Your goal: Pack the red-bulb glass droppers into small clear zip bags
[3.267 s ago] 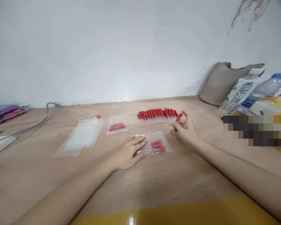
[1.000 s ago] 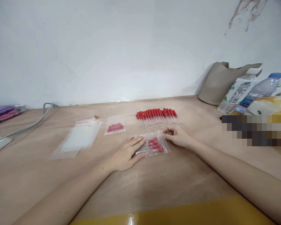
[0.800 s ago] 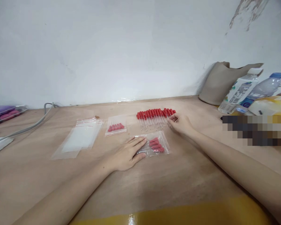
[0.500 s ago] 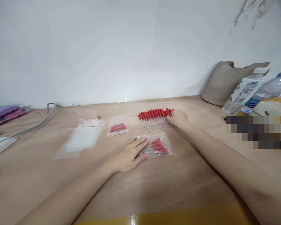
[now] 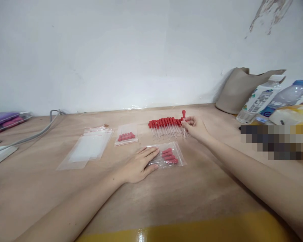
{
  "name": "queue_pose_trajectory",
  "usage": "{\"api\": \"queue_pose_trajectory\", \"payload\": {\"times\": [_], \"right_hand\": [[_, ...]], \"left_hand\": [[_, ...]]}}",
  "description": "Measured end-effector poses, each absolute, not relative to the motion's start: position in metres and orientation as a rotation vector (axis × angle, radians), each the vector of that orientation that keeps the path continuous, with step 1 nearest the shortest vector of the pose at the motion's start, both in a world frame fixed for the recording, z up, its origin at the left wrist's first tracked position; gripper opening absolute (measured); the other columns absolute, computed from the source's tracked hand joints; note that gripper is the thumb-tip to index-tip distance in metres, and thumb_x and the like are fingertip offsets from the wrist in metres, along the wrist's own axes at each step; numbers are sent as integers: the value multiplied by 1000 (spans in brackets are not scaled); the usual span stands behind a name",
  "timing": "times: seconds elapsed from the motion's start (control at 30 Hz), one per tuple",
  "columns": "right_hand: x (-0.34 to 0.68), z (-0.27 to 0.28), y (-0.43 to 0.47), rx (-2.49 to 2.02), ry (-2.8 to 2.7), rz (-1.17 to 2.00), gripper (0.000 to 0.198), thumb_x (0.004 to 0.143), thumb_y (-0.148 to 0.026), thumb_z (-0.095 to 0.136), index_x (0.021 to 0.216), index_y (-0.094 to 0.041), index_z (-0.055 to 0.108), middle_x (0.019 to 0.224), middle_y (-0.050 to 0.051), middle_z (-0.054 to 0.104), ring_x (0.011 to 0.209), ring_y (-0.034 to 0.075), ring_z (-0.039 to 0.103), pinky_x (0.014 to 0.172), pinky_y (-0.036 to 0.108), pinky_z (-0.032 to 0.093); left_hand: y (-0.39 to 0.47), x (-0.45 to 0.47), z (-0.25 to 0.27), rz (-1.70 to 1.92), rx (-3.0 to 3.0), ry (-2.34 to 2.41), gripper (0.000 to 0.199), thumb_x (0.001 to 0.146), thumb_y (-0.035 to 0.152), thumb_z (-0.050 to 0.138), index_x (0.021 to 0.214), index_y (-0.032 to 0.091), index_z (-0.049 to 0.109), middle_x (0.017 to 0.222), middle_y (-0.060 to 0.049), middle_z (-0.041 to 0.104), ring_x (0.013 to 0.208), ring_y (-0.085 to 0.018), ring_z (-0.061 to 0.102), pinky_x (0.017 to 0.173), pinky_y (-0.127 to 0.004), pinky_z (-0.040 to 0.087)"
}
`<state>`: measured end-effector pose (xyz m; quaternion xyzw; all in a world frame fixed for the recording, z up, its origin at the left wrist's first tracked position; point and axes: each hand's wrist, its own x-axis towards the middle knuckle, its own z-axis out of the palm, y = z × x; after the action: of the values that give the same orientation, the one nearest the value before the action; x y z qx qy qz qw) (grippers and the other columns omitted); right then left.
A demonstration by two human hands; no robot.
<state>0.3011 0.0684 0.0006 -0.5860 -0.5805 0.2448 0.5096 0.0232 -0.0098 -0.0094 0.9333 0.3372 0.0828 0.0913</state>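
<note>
Between thumb and fingers, my right hand [image 5: 195,127] pinches a dropper [image 5: 183,115] with a red rubber bulb and a clear stem, bulb up. Just left of it lies a row of droppers [image 5: 165,125], red bulbs toward the wall and clear tips toward me. My left hand [image 5: 140,165] rests flat, fingers spread, on the left part of a clear zip bag [image 5: 181,158]. Several red bulbs show through that bag; the rest of its contents is partly under my hand. Behind it lies another clear zip bag [image 5: 126,130] with several red bulbs inside.
Flat clear zip bags [image 5: 88,148] overlap on the brown table at left. A grey cable [image 5: 44,128] and purple and pink packs [image 5: 7,121] lie farther left. At right stand a labelled bottle [image 5: 261,99], a blue-capped bottle [image 5: 288,97] and a grey-brown container [image 5: 238,90].
My right hand has lifted one dropper from the right end of the row and turned it upright. My left hand stays flat on the bag. The view shifted slightly.
</note>
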Motion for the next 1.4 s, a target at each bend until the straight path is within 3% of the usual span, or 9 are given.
{"api": "queue_pose_trajectory", "payload": {"times": [0.13,0.23,0.37,0.63,0.83,1.07,1.23,1.4], "right_hand": [[291,-11,40,-1243,-1219,772,66,63,-32,65,115,-19,28,58,-8,50,48,11,51,47,24,43],[283,-18,26,-1213,-1128,881,71,60,-27,64,118,-22,23,60,-10,48,48,11,53,46,24,46],[280,-25,22,-1207,-1081,905,64,62,-28,63,113,-23,24,65,-8,51,48,10,55,46,24,48],[277,-23,20,-1137,-942,1051,33,74,-36,52,91,-27,25,63,-7,51,51,14,60,53,32,52],[270,-21,12,-1105,-935,1172,27,77,-31,49,86,-27,24,60,-7,51,52,16,63,60,37,55],[273,-19,9,-1088,-874,1236,21,79,-25,49,85,-26,29,61,-6,56,55,15,64,65,36,55],[295,-19,13,-1074,-1097,1430,20,69,-26,65,77,-19,49,73,1,62,67,11,63,72,29,52],[312,-19,19,-1120,-1524,1493,31,59,-29,74,84,-14,62,64,-3,59,57,7,54,59,23,47]], "left_hand": [[-10,23,-9,259,2772,1002,54,93,49,31,140,22,25,145,-7,28,133,-22,26,110,-42,20],[-11,23,-7,230,2774,1011,54,94,48,30,141,22,25,145,-7,27,133,-22,25,111,-42,19],[-11,23,-7,208,2777,1025,54,94,49,30,141,22,24,146,-6,26,134,-21,24,111,-41,18],[-11,23,-9,221,2774,1021,54,94,48,30,141,22,23,146,-6,26,134,-22,24,110,-42,20],[-11,24,-8,272,2771,1008,55,93,48,32,141,22,24,145,-7,28,133,-24,26,109,-44,21],[-12,24,-7,240,2763,1042,56,93,49,31,141,20,24,145,-7,29,133,-24,27,110,-45,21],[-13,25,-5,258,2749,1050,56,93,48,31,142,22,19,145,-6,27,133,-26,25,108,-46,24],[-15,25,-5,265,2753,1054,55,94,48,29,143,25,16,146,-4,25,133,-26,25,108,-46,24]]}}
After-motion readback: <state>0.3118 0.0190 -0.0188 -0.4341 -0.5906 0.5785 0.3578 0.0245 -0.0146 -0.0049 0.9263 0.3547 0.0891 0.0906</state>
